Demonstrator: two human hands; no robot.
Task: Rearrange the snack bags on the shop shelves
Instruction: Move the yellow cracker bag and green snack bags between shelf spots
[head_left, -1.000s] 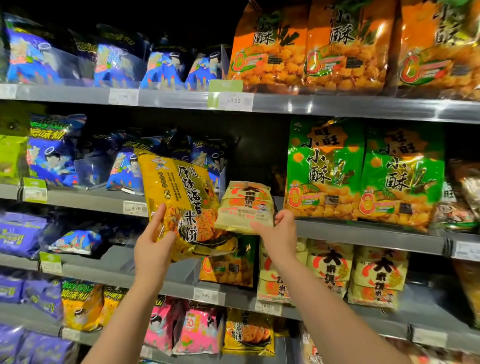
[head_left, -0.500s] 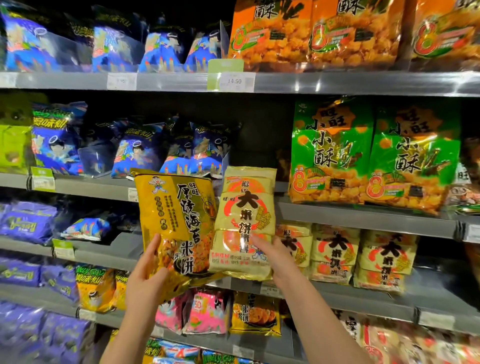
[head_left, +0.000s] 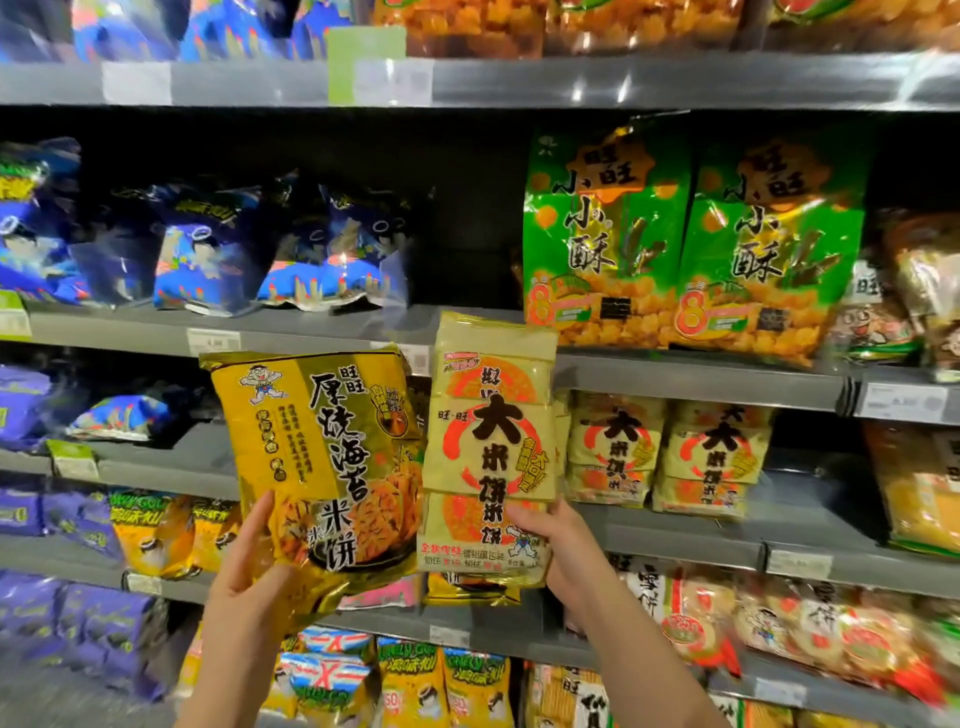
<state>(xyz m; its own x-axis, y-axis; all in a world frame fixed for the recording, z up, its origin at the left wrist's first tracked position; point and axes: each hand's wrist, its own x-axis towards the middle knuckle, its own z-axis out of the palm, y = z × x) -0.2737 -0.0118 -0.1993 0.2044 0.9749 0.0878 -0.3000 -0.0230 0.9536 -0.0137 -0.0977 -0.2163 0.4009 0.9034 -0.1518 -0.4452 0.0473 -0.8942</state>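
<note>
My left hand (head_left: 247, 577) grips the lower left corner of a dark yellow seaweed rice-cracker bag (head_left: 322, 452), held upright in front of the shelves. Right beside it, my right hand (head_left: 563, 545) grips the lower right edge of a pale yellow rice-cracker pack (head_left: 491, 447) with a red ring and black characters. The two bags touch side by side. More pale yellow packs of the same kind (head_left: 670, 457) stand on the shelf just right of the held one.
Grey metal shelves (head_left: 675, 376) run across the view. Green bags (head_left: 691, 244) stand at upper right, blue bags (head_left: 270, 254) at upper left, purple and yellow bags (head_left: 150, 535) at lower left, and red and white packs (head_left: 779, 623) at lower right.
The pale pack was tipped flat at the shelf edge; now it stands upright beside the yellow bag. Both hands came down and toward me with their bags, and the view moved closer.
</note>
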